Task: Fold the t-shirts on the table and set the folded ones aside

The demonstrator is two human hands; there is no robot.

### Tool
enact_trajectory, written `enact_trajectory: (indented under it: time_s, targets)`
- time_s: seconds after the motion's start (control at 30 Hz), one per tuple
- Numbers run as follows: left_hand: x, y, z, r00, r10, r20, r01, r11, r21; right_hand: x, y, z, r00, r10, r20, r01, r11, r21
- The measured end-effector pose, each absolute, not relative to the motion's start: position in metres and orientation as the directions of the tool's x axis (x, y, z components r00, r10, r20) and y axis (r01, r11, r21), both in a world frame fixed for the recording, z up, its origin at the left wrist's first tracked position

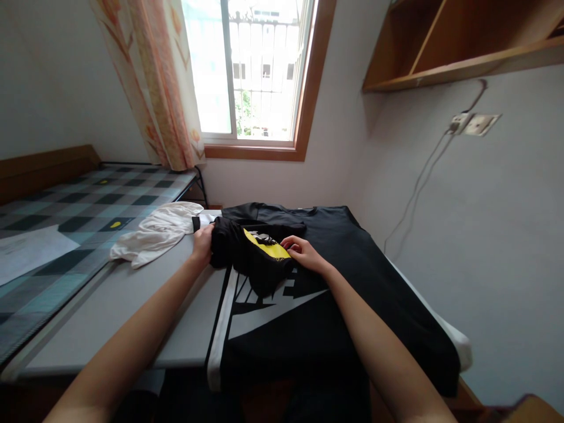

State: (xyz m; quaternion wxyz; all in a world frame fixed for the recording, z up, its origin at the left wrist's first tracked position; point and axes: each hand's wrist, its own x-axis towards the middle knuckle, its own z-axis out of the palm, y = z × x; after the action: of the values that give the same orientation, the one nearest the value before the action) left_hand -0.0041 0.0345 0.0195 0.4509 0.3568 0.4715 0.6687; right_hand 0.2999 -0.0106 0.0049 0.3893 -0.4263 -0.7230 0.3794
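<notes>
So our left hand has its fingers closed on the bunched black-and-yellow garment, which lies over the big black top – its long axis runs across, left hand to right. Our right hand has bent fingers right at the yellow edge; can't tell if they're pinching. Pale swoosh below – lettering's half covered, just an E readable.

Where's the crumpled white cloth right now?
In the head view, the white cloth lies left of the black garment in the hands, at the table's far left corner, beside the checkered bed.
</notes>
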Motion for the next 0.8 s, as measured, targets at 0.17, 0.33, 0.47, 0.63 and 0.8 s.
enact_trajectory:
  time_s: [0.17, 0.33, 0.47, 0.63, 0.8]
  targets:
    - [0.000, 0.030, 0.021, -0.228, 0.968, 0.101, -0.301, -0.169, 0.939, 0.302, -0.018, 0.012, -0.443, 0.879, 0.177, 0.224, 0.300, -0.927]
    - [-0.005, 0.035, 0.010, -0.219, 0.955, 0.202, -0.069, -0.221, 0.973, 0.293, -0.014, 0.001, -0.393, 0.876, 0.280, 0.322, 0.416, -0.850]
    - [-0.010, 0.041, 0.005, -0.262, 0.896, 0.358, 0.213, -0.308, 0.927, 0.292, -0.005, -0.005, -0.244, 0.883, 0.401, 0.211, 0.451, -0.867]
    - [-0.010, 0.037, 0.014, -0.301, 0.869, 0.393, 0.148, -0.365, 0.919, 0.302, -0.003, 0.007, 0.003, 0.930, 0.367, -0.117, 0.365, -0.924]
    - [-0.017, 0.028, 0.034, -0.202, 0.960, 0.195, -0.256, -0.244, 0.936, 0.316, -0.007, 0.023, 0.190, 0.936, 0.296, -0.357, 0.346, -0.868]
